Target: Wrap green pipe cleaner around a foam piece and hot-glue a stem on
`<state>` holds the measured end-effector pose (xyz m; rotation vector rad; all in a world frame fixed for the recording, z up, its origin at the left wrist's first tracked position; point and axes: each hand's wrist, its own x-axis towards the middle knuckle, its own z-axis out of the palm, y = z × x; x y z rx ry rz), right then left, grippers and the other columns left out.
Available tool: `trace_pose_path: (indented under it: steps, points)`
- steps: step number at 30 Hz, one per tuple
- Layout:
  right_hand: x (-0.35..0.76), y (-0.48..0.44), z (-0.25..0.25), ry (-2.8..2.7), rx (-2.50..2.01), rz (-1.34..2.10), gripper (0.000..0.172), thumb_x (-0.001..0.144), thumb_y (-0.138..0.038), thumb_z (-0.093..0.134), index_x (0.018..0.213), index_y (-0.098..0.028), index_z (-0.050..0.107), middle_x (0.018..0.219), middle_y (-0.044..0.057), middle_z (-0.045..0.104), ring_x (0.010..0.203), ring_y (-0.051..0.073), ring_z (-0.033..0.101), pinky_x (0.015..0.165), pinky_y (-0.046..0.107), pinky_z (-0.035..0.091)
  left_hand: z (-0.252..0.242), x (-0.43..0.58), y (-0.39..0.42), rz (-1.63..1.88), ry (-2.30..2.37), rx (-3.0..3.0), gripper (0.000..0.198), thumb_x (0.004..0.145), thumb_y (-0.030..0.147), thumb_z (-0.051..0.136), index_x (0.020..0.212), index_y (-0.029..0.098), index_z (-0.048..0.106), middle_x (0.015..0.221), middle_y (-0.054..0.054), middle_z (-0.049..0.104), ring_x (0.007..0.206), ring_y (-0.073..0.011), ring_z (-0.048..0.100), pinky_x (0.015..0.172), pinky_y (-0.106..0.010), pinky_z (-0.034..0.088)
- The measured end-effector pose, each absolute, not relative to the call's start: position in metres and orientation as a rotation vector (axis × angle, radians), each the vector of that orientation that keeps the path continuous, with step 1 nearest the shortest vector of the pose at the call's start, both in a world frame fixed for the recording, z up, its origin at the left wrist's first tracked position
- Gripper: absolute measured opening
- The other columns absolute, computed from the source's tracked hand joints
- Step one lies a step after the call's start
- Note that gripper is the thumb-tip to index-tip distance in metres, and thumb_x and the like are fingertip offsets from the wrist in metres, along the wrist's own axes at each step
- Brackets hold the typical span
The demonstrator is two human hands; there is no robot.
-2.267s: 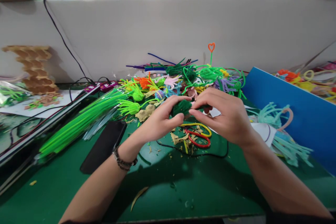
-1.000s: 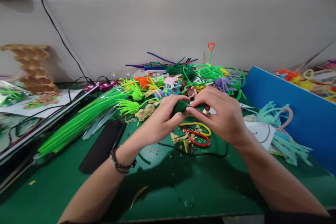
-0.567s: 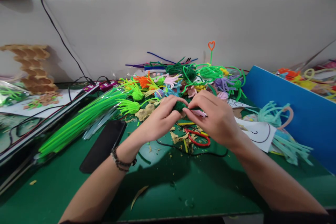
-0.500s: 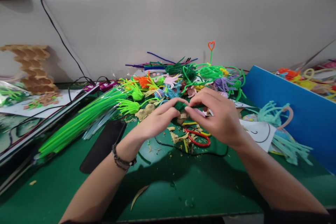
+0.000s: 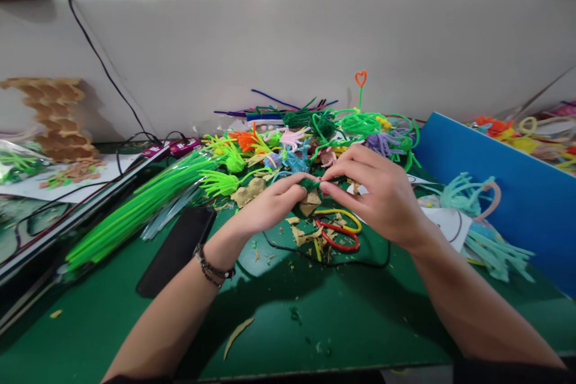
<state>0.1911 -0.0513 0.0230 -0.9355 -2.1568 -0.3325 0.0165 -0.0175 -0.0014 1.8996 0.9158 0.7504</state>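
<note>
A dark green pipe-cleaner bundle (image 5: 310,183) is pinched between both my hands above the green table (image 5: 292,324). My left hand (image 5: 270,207), with a beaded bracelet on its wrist, closes round the bundle's left side. My right hand (image 5: 382,195) pinches its right end with thumb and fingers. Most of the bundle is hidden by my fingers. Right below the hands lie tan paper scraps (image 5: 310,203) and red and yellow pipe-cleaner loops (image 5: 339,234).
A heap of coloured pipe cleaners (image 5: 324,132) lies behind the hands. A pack of bright green stems (image 5: 144,204) and a black phone (image 5: 175,249) lie at the left, with cables. A blue board (image 5: 499,186) and teal fringes (image 5: 486,228) stand at the right. A grey partition (image 5: 288,54) closes the back.
Both hands have stayed together on the green bundle, working it with small finger movements. Less of the bundle shows now than 2.3 s ago, and the hands have sunk slightly toward the scraps.
</note>
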Motion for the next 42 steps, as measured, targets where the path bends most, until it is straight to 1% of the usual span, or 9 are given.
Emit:
trace_pose_path:
  steps: [4, 12, 16, 21, 25, 30, 35, 38, 42]
  points:
    - [0.189, -0.05, 0.021, -2.169, -0.891, -0.343, 0.003, 0.079, -0.016, 0.055, 0.078, -0.017, 0.056, 0.076, 0.003, 0.057, 0.072, 0.014, 0.054, 0.065, 0.029, 0.045, 0.0, 0.018, -0.019, 0.717, 0.952, 1.986, 0.029, 0.074, 0.028, 0.035, 0.092, 0.02, 0.057, 0.063, 0.003, 0.046, 0.059, -0.012, 0.042, 0.052, -0.023, 0.038]
    - [0.187, -0.048, 0.02, -2.163, -0.863, -0.379, 0.006, 0.082, -0.016, 0.052, 0.077, -0.018, 0.055, 0.075, 0.003, 0.057, 0.07, 0.013, 0.053, 0.062, 0.027, 0.043, -0.001, 0.02, -0.021, 0.698, 0.881, 2.012, 0.028, 0.075, 0.028, 0.033, 0.084, 0.02, 0.058, 0.078, 0.0, 0.058, 0.075, -0.015, 0.051, 0.067, -0.026, 0.046]
    - [0.187, -0.048, 0.021, -2.15, -0.858, -0.367, 0.004, 0.081, -0.016, 0.053, 0.077, -0.017, 0.055, 0.074, 0.003, 0.056, 0.071, 0.013, 0.053, 0.064, 0.027, 0.043, -0.001, 0.018, -0.02, 0.678, 0.819, 1.936, 0.035, 0.079, 0.032, 0.033, 0.101, 0.02, 0.058, 0.105, -0.002, 0.062, 0.101, -0.0188, 0.053, 0.09, -0.03, 0.043]
    - [0.189, -0.048, 0.021, -2.143, -0.847, -0.354, 0.004, 0.081, -0.018, 0.053, 0.078, -0.018, 0.054, 0.074, 0.003, 0.056, 0.073, 0.014, 0.053, 0.067, 0.028, 0.043, -0.003, 0.018, -0.02, 0.627, 0.772, 1.94, 0.045, 0.085, 0.04, 0.031, 0.119, 0.018, 0.051, 0.134, -0.001, 0.045, 0.125, -0.0204, 0.037, 0.107, -0.032, 0.027]
    - [0.19, -0.047, 0.021, -2.151, -0.852, -0.341, 0.005, 0.082, -0.019, 0.052, 0.078, -0.018, 0.054, 0.075, 0.003, 0.056, 0.073, 0.014, 0.053, 0.067, 0.029, 0.044, -0.005, 0.017, -0.019, 0.574, 0.747, 1.935, 0.046, 0.087, 0.04, 0.028, 0.126, 0.021, 0.044, 0.137, 0.001, 0.042, 0.123, -0.0202, 0.04, 0.106, -0.035, 0.03]
    - [0.191, -0.047, 0.021, -2.162, -0.87, -0.308, 0.005, 0.082, -0.019, 0.052, 0.078, -0.018, 0.055, 0.076, 0.003, 0.056, 0.075, 0.014, 0.053, 0.067, 0.029, 0.043, -0.007, 0.015, -0.017, 0.582, 0.752, 1.971, 0.048, 0.085, 0.038, 0.032, 0.128, 0.019, 0.042, 0.14, 0.0, 0.037, 0.129, -0.0196, 0.032, 0.109, -0.032, 0.022]
    - [0.194, -0.045, 0.021, -2.187, -0.887, -0.287, 0.005, 0.081, -0.018, 0.053, 0.078, -0.017, 0.056, 0.078, 0.004, 0.055, 0.076, 0.014, 0.054, 0.068, 0.028, 0.043, -0.009, 0.016, -0.014, 0.553, 0.692, 1.867, 0.044, 0.086, 0.036, 0.028, 0.126, 0.024, 0.041, 0.125, -0.003, 0.052, 0.099, -0.0182, 0.057, 0.084, -0.031, 0.048]
    - [0.194, -0.045, 0.022, -2.168, -0.871, -0.311, 0.006, 0.081, -0.017, 0.053, 0.076, -0.016, 0.055, 0.076, 0.003, 0.055, 0.073, 0.013, 0.053, 0.066, 0.027, 0.043, -0.01, 0.016, -0.013, 0.559, 0.689, 1.822, 0.042, 0.087, 0.035, 0.027, 0.128, 0.027, 0.034, 0.11, -0.002, 0.059, 0.087, -0.0154, 0.059, 0.074, -0.028, 0.05]
    - [0.196, -0.046, 0.023, -2.188, -0.883, -0.305, 0.005, 0.081, -0.018, 0.054, 0.076, -0.017, 0.056, 0.078, 0.003, 0.055, 0.074, 0.013, 0.053, 0.067, 0.028, 0.043, -0.013, 0.015, -0.011, 0.556, 0.761, 1.923, 0.038, 0.086, 0.034, 0.028, 0.119, 0.023, 0.045, 0.117, -0.003, 0.056, 0.101, -0.018, 0.053, 0.085, -0.03, 0.045]
